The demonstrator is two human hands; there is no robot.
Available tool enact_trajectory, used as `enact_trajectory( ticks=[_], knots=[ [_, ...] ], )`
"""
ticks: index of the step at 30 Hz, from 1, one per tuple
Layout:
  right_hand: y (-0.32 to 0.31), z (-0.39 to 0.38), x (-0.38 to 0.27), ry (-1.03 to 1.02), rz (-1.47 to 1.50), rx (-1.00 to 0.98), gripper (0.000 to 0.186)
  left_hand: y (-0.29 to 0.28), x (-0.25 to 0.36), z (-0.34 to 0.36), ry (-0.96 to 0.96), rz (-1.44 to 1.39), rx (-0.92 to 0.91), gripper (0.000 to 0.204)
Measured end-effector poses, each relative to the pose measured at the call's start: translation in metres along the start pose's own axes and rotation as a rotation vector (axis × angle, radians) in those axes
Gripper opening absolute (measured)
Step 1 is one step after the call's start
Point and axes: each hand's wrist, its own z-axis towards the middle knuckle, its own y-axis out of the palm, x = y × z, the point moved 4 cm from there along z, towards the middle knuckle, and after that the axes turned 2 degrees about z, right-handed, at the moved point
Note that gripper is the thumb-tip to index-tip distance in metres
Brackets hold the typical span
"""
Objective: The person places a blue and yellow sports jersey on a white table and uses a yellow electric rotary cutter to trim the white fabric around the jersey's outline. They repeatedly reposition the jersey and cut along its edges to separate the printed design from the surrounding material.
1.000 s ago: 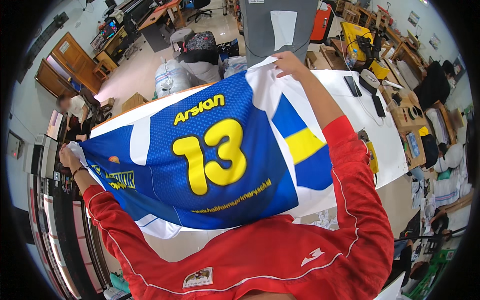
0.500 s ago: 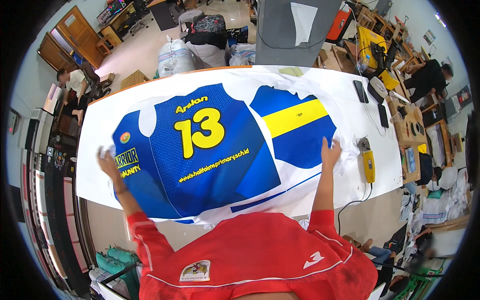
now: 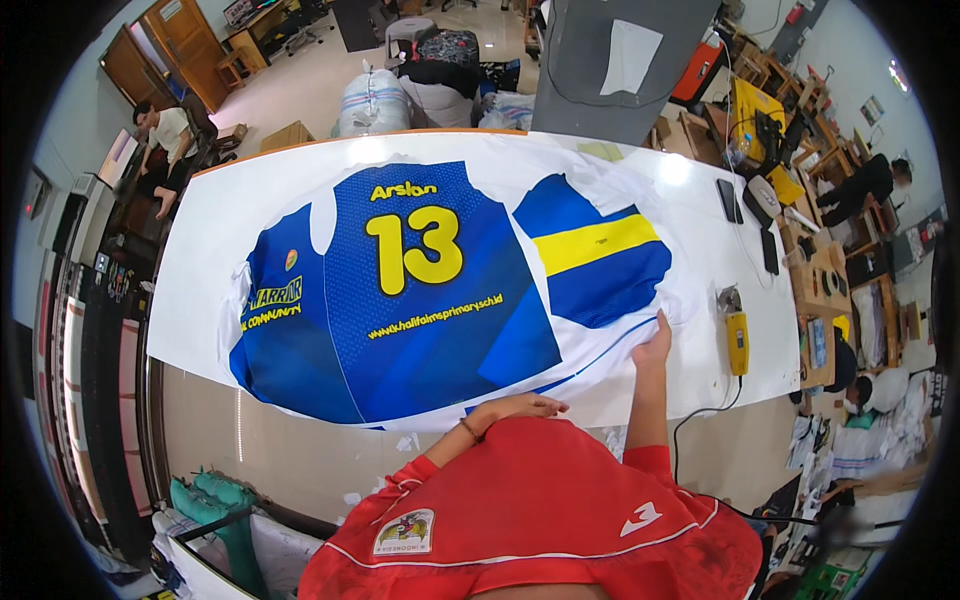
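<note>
Red long-sleeved top (image 3: 530,480) nearest, then the left hand (image 3: 523,405) just ahead of it by the near edge: fingers loosely extended, nothing visibly held, contact with the cloth impossible to tell. Farther right and slightly farther off, the right hand (image 3: 652,345) at the white border of the cloth, fingers nearly straight and close together, any pinch hidden from view. Beyond both hands, broad blue fabric panel with yellow lettering (image 3: 430,370) spread over the left and middle of the long white table (image 3: 195,280); to its right, smaller blue panel with a yellow band (image 3: 600,300), with rippled white cloth around it. To smooth this well, press lightly with flat fingertips, stroke outward from the middle, and steady one side while easing the other; avoid tugging a single corner, likely to skew the thin fabric. Check the near edge for folds tucked under. Keep cloth away from the yellow handheld electric cutter (image 3: 737,345) and its black cord (image 3: 695,410) on the right. Farther back, dark phone (image 3: 731,200) at far right; past the far edge, tall grey cabinet (image 3: 590,30) and stuffed white sacks (image 3: 370,100).
</note>
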Motion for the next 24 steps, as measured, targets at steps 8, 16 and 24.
enact_trajectory(
  ticks=[8, 16, 24],
  knots=[
    [0.185, -0.154, -0.048, 0.189, 0.595, -0.450, 0.048, -0.071, -0.004, 0.008, 0.424, -0.642, 0.845, 0.062],
    [0.150, -0.153, -0.158, -0.259, 0.608, -0.396, 0.052, -0.143, 0.048, -0.233, 1.152, -1.113, 1.492, 0.043],
    [0.177, -0.108, -0.222, -0.431, 0.587, -0.301, 0.044, -0.189, 0.076, -0.456, 1.500, -0.830, 1.749, 0.055]
  ],
)
